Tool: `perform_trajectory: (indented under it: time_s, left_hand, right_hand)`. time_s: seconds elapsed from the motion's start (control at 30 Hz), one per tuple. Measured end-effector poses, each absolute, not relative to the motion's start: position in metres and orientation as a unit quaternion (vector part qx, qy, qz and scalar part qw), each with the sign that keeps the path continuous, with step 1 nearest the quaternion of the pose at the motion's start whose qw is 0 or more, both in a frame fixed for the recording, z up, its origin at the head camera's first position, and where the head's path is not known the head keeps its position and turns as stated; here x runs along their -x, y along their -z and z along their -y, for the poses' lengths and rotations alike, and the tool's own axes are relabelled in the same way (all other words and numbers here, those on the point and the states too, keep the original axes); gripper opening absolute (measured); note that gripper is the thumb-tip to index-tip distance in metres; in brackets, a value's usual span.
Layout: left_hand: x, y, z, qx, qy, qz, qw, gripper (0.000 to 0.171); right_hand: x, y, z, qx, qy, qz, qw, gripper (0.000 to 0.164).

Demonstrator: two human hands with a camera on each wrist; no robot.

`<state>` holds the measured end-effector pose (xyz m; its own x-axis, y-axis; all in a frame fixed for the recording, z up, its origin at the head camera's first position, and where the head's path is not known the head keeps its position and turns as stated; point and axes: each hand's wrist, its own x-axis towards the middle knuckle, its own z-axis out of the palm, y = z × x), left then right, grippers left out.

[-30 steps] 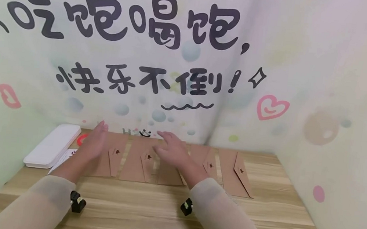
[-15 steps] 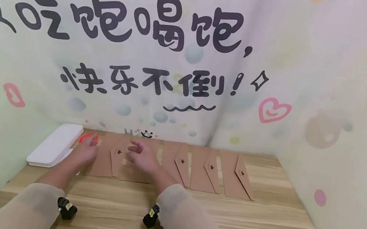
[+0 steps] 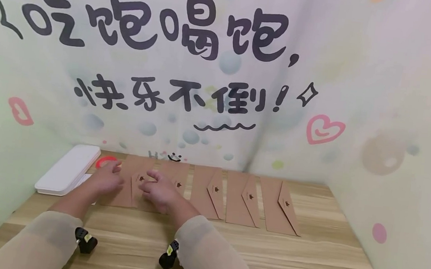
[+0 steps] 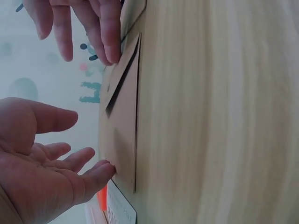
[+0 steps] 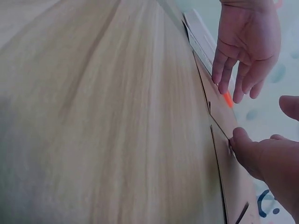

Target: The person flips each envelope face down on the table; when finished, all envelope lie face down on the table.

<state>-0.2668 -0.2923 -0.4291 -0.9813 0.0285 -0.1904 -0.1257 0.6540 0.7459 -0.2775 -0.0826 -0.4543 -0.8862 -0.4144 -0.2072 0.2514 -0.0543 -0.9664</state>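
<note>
Several brown paper envelopes lie in a row along the back of the table, pointed flaps on their right sides. My left hand [image 3: 106, 179] is at the left end of the leftmost envelope [image 3: 125, 197], palm inward, fingers loosely bent. In the left wrist view its lowest fingertip meets that envelope's edge. My right hand [image 3: 160, 190] is over the second envelope [image 3: 174, 173], its fingertips reaching to the first one's flap. Seen from the right wrist, the fingertips [image 5: 240, 135] are right at the flap side. Neither hand grips anything. Part of the second envelope is hidden.
A white flat case [image 3: 68, 170] stands at the back left, with a red-orange ring [image 3: 105, 160] beside it. A printed card [image 4: 120, 205] lies by the case. More envelopes [image 3: 239, 206] continue to the right. A printed curtain [image 3: 214, 147] borders the table's back.
My right hand has travelled left, from over the third envelope to the first two, uncovering the third. My left hand has come down from its raised pose beside the first envelope.
</note>
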Motion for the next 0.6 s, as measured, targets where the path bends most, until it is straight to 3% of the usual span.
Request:
perform_trajectory:
  time_s: [0.33, 0.6]
  left_hand:
    - [0.263, 0.423, 0.281, 0.046, -0.396, -0.909, 0.123, 0.102]
    - [0.265, 0.421, 0.266, 0.021, -0.456, -0.88, 0.136, 0.093]
  right_hand:
    - [0.277, 0.458, 0.08, 0.073, 0.769, -0.605, 0.194, 0.062]
    - [0.271, 0.453, 0.079, 0.102, 0.757, -0.614, 0.197, 0.056]
